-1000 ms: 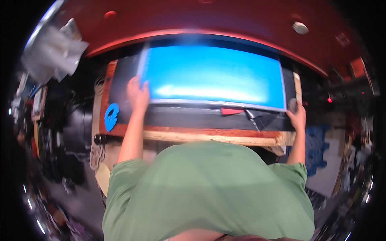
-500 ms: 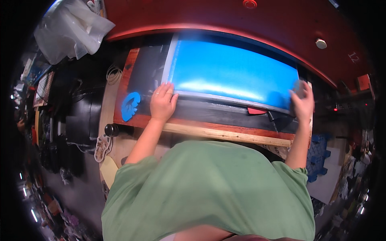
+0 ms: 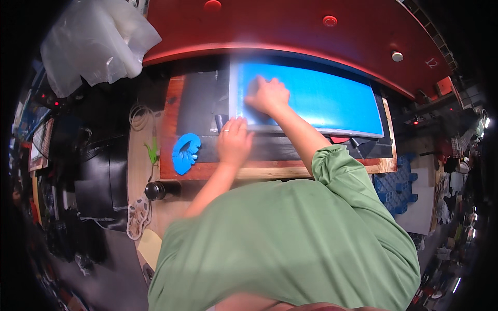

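A glossy blue rectangular sheet (image 3: 332, 98) with a pale edge strip lies on a black-topped board (image 3: 202, 103) framed in reddish wood. My left hand (image 3: 235, 142) rests with its fingers outstretched at the sheet's near left corner. Beside those fingertips is a small dark strip (image 3: 219, 122). Over the left part of the sheet is my right hand (image 3: 271, 97), its arm reaching across from the right. Its fingertips are blurred, and I cannot tell whether they pinch anything. Left of my left hand lies a curved blue piece (image 3: 182, 160) with a fringed inner edge.
A red machine (image 3: 259, 26) with a red button (image 3: 329, 21) and a pale knob (image 3: 397, 56) spans the far side. Clear plastic bags (image 3: 98, 46) hang at the far left. A black round knob (image 3: 155, 191) sticks out by the board's near left corner. A blue plastic pallet (image 3: 397, 184) stands lower right.
My right hand has left the sheet's right end and crossed to its left part. My left hand stays by the near left corner. The view has shifted somewhat.
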`<action>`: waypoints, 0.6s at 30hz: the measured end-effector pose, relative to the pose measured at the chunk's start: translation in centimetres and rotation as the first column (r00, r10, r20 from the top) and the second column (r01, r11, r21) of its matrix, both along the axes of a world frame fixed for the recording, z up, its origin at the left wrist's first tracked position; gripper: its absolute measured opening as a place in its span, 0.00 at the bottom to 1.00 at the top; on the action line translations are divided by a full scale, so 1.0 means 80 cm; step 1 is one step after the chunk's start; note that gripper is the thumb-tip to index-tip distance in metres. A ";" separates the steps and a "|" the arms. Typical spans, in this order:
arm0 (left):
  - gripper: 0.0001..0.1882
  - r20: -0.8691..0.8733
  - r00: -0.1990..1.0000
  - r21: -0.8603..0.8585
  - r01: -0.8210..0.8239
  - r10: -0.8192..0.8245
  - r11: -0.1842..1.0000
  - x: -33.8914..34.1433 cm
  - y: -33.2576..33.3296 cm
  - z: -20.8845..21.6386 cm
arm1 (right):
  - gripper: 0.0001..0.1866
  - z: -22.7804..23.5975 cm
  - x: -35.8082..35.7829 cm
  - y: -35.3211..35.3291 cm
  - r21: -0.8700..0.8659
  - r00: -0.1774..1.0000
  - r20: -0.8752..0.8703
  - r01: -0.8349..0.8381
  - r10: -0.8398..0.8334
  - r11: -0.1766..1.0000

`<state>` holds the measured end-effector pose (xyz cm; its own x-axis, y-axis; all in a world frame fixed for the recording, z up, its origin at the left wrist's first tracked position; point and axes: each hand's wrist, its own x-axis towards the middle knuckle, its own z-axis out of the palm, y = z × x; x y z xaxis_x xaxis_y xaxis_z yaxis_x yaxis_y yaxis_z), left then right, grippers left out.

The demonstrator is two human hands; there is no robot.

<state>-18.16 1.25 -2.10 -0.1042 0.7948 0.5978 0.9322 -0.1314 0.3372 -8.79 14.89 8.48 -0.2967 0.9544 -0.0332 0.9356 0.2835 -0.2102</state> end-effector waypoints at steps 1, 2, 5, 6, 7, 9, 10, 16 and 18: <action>0.23 0.008 1.000 0.003 0.001 -0.001 1.000 0.000 0.000 -0.001 | 0.37 -0.003 -0.002 0.000 0.026 1.000 0.030 -0.007 0.006 1.000; 0.23 0.016 1.000 0.007 0.002 -0.002 1.000 0.002 0.000 -0.003 | 0.37 -0.007 0.000 0.001 0.038 0.999 0.045 -0.027 0.026 0.999; 0.23 0.025 1.000 0.016 -0.007 0.006 1.000 0.002 0.005 -0.009 | 0.39 -0.019 0.006 0.012 -0.011 0.998 0.045 -0.042 0.042 0.999; 0.23 0.021 1.000 0.015 -0.006 0.005 1.000 -0.001 0.007 -0.011 | 0.41 -0.021 0.005 0.015 0.009 0.999 0.009 -0.038 0.038 0.999; 0.22 0.033 0.999 0.021 -0.021 0.021 1.000 -0.003 0.009 -0.012 | 0.40 -0.023 0.005 0.018 -0.029 0.999 0.027 -0.029 0.029 0.999; 0.22 0.016 1.000 0.012 -0.003 0.003 1.000 -0.007 0.010 -0.014 | 0.40 -0.023 0.000 0.021 -0.008 1.000 0.005 -0.025 0.025 1.000; 0.22 0.015 1.000 0.011 -0.003 0.003 1.000 -0.008 0.010 -0.014 | 0.40 -0.021 -0.002 0.020 -0.003 1.000 0.023 -0.005 0.006 1.000; 0.22 0.020 0.999 -0.015 -0.031 0.031 0.999 -0.009 0.007 -0.012 | 0.39 -0.011 -0.014 0.009 -0.042 1.000 0.030 -0.005 0.007 0.999; 0.22 0.030 0.999 -0.007 -0.027 0.028 1.000 -0.008 0.009 -0.014 | 0.39 -0.015 -0.011 0.012 -0.050 0.999 0.049 -0.007 0.009 0.999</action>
